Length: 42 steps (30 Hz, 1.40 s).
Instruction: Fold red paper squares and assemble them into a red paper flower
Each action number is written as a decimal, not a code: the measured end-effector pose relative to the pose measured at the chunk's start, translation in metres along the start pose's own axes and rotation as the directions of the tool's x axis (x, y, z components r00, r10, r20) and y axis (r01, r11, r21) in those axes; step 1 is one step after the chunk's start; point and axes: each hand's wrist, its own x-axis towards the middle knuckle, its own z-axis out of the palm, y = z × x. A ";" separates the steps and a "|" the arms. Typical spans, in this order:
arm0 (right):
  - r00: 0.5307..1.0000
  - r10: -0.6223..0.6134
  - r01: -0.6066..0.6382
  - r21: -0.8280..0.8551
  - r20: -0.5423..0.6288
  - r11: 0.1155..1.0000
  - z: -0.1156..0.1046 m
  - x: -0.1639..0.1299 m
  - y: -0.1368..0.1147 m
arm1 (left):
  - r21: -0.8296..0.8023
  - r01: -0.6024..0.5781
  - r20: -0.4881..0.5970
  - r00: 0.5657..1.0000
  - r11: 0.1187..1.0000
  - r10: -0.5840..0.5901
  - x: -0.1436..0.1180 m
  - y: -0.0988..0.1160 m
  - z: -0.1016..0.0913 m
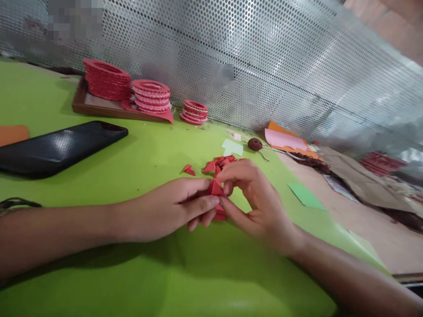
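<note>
My left hand [168,209] and my right hand [256,200] meet over the green table sheet [139,163], both pinching a small folded red paper piece [216,188] between thumbs and fingertips. More red paper shows under the fingers, just below the red paper piece. Just behind my hands lies a small heap of folded red paper triangles [220,164], and one loose triangle [189,169] lies to its left.
A black phone [59,147] lies at the left. Stacks of red paper rings [107,79] stand on a brown tray [82,105] by the perforated metal wall [264,66]. Pale paper scraps [233,147], a brown thread ball [254,143], pink and orange sheets [286,140], and a green scrap [306,196] lie right.
</note>
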 end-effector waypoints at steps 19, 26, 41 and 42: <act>0.954 0.284 -0.300 0.277 0.095 0.913 -0.001 0.004 -0.007 | 0.233 0.146 0.023 0.988 0.961 -0.156 -0.002 0.006 -0.001; 0.953 0.292 -0.302 0.336 0.079 0.892 0.000 0.001 -0.009 | 0.061 0.123 0.081 0.989 0.991 -0.128 -0.002 0.001 -0.001; 0.983 -0.135 0.135 0.014 0.123 0.991 -0.023 0.004 0.003 | -0.230 0.124 0.116 0.988 0.965 -0.100 -0.002 0.001 -0.006; 0.978 -0.161 0.165 -0.018 0.134 0.986 -0.025 0.005 0.002 | -0.243 0.130 0.124 0.987 0.961 -0.102 -0.002 0.001 -0.006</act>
